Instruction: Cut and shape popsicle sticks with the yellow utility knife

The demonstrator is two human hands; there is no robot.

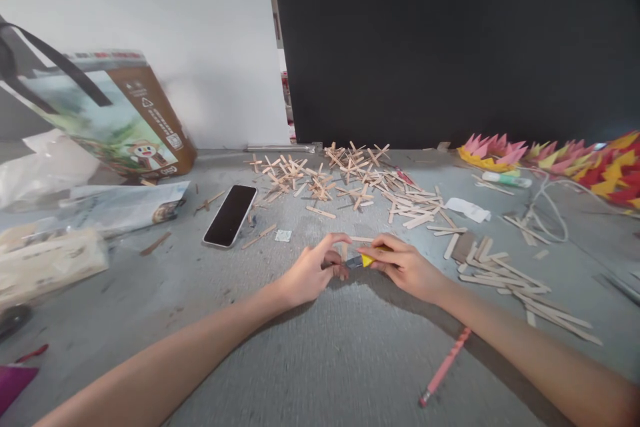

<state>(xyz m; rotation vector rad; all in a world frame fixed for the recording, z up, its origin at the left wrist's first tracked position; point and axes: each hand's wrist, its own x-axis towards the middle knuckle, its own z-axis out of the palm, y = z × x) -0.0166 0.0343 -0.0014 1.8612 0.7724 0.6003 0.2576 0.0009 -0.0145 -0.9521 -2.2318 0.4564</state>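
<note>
In the middle of the grey tabletop, my right hand (pixel 404 265) is closed around a yellow utility knife (pixel 369 259), whose grey metal front points left toward my other hand. My left hand (pixel 316 268) curls with thumb and fingers pinched on a short wooden craft stick (pixel 344 251); its lower part is hidden by the fingers. The knife's tip is close to those fingers, and I cannot tell whether it touches the stick. Just behind both hands lies another pale stick (pixel 361 239).
Crossed craft sticks (pixel 320 180) are heaped at the back, with loose sticks (pixel 505 280) at right. A phone (pixel 230 216) lies left of centre, a pink pencil (pixel 446 365) in front. A printed bag (pixel 115 120), paper crowns (pixel 493 152) and a white cable (pixel 560 213) stand around the edges.
</note>
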